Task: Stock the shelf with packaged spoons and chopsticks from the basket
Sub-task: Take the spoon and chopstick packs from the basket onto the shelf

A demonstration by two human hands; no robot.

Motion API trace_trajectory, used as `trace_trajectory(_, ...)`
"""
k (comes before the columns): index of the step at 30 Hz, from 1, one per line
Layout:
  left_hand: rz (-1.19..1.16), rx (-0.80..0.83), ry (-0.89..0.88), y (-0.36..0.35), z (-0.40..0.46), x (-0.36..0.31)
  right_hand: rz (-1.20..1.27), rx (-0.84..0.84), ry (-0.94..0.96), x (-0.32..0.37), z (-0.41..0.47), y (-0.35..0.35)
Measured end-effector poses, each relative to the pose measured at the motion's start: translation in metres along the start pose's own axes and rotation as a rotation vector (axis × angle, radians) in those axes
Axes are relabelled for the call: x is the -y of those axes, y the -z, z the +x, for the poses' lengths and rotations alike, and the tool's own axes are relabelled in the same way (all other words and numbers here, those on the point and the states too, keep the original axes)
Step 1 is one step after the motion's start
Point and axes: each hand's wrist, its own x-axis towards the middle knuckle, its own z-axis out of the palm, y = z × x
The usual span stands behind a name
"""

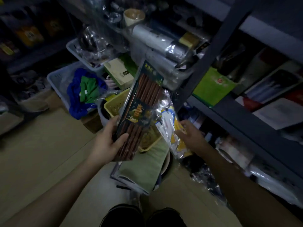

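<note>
A person's left hand (106, 143) grips the lower end of a flat pack of dark wooden chopsticks (141, 108), thumb across its face, the pack tilted up and away toward the shelf; the right hand (190, 136) holds a crinkled clear packet of white and yellow spoons (170, 128) by its right edge, fingers curled behind the wrap, though how firmly is hard to tell in the dim light. Both packs hang just above the yellow basket (114, 105), which sits low between the arms. The step in hand appears to be the carry from basket to shelf; the next move likely calls for swinging right and finding a gap on the dark metal shelf (232, 112), whose tiers are crowded with boxes and wrapped goods. To the left, pale plastic bins (55, 79) of wrapped stock stand on a beige floor (41, 153); a green cloth (144, 167) lies below the basket
</note>
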Motion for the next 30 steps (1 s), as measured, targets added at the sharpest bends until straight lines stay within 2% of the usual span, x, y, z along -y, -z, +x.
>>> trace_trajectory(5,-0.128,-0.099,-0.173,-0.025,-0.035,-0.068,0.189,-0.215,0.175,0.011,-0.082,0.081)
trace_trajectory(9,-0.248,-0.116,-0.28,-0.058,-0.07,-0.135,0.344,-0.405,0.249,0.007,-0.158,0.155)
trace_trajectory(15,-0.376,-0.004,-0.336,-0.114,-0.095,-0.218,0.382,-0.656,0.257,0.013,-0.21,0.256)
trace_trajectory(18,-0.463,0.015,-0.315,-0.135,-0.099,-0.25,0.489,-0.672,0.231,0.016,-0.202,0.299)
trace_trajectory(25,-0.544,0.069,-0.302,-0.152,-0.075,-0.304,0.741,-0.686,0.03,0.022,-0.149,0.376)
trace_trajectory(27,-0.57,0.105,-0.304,-0.156,-0.06,-0.319,0.684,-0.687,0.045,0.022,-0.138,0.392)
trace_trajectory(30,-0.586,0.144,-0.34,-0.173,-0.034,-0.345,0.382,-0.778,0.049,0.024,-0.137,0.407)
